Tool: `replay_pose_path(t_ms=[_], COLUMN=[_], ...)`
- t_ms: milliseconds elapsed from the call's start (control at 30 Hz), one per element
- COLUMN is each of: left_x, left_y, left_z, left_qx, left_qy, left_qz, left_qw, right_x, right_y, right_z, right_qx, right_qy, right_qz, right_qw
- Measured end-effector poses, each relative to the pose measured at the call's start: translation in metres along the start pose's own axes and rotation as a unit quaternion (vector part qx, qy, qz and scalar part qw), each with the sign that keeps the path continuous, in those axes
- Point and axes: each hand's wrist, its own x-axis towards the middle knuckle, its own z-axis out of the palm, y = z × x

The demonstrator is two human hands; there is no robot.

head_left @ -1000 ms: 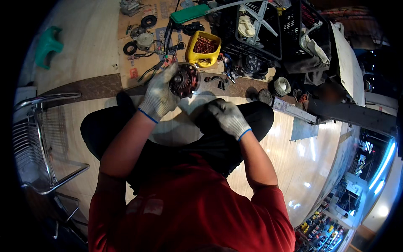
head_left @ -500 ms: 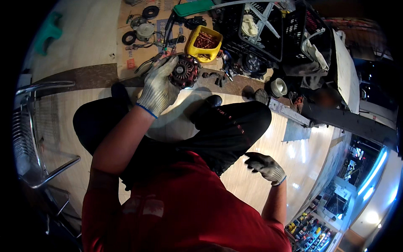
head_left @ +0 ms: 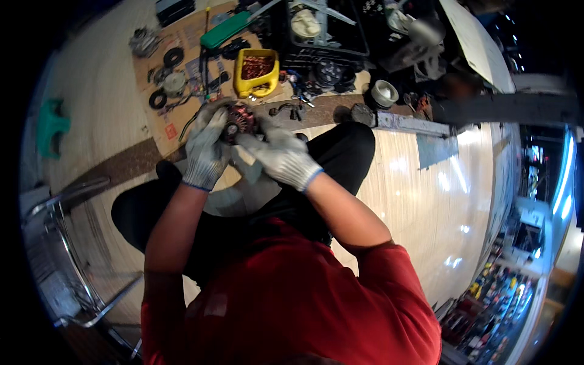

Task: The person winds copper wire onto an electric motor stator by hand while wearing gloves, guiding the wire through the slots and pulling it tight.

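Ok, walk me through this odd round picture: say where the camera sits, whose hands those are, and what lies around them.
The camera is worn on a person's head and looks straight down, so the wide lens bends everything into a circle. The red shirt at the bottom is the wearer's own. Both arms reach forward in pale work gloves. The left hand and the right hand together hold a round motor part with copper windings. Beyond it, on a sheet of cardboard on the floor, lie a yellow tub of small coppery parts, black rubber rings and a green-handled tool. A metal chair frame stands on the left.
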Motion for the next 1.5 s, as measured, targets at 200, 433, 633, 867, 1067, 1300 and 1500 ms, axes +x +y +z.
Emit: replay_pose_path(t_ms=[200,433,633,867,1067,1300,1500], left_x=[0.001,0.004,0.004,0.002,0.008,0.007,-0.002], left_y=[0.022,0.029,0.041,0.015,0.017,0.017,0.026], left_z=[-0.001,-0.006,-0.009,-0.008,-0.008,-0.009,0.003], left_qx=[-0.266,-0.283,-0.283,-0.295,-0.302,-0.304,-0.321], left_qy=[0.042,0.087,0.09,0.1,0.117,0.111,0.05], left_qz=[-0.147,-0.178,-0.219,-0.277,-0.255,-0.275,-0.187], left_qw=[0.952,0.938,0.93,0.909,0.911,0.905,0.927], right_x=[-0.015,-0.107,-0.206,-0.309,-0.345,-0.484,-0.472], right_y=[0.028,0.067,0.169,0.288,0.335,0.453,0.476], right_z=[0.003,-0.073,-0.131,-0.118,-0.082,-0.045,-0.114], right_qx=[-0.05,-0.257,-0.264,-0.172,-0.14,-0.101,-0.226], right_qy=[0.021,0.035,0.134,0.123,0.095,0.002,0.041], right_qz=[-0.104,-0.009,0.145,0.346,0.446,0.455,0.565], right_qw=[0.993,0.966,0.944,0.914,0.879,0.885,0.793])
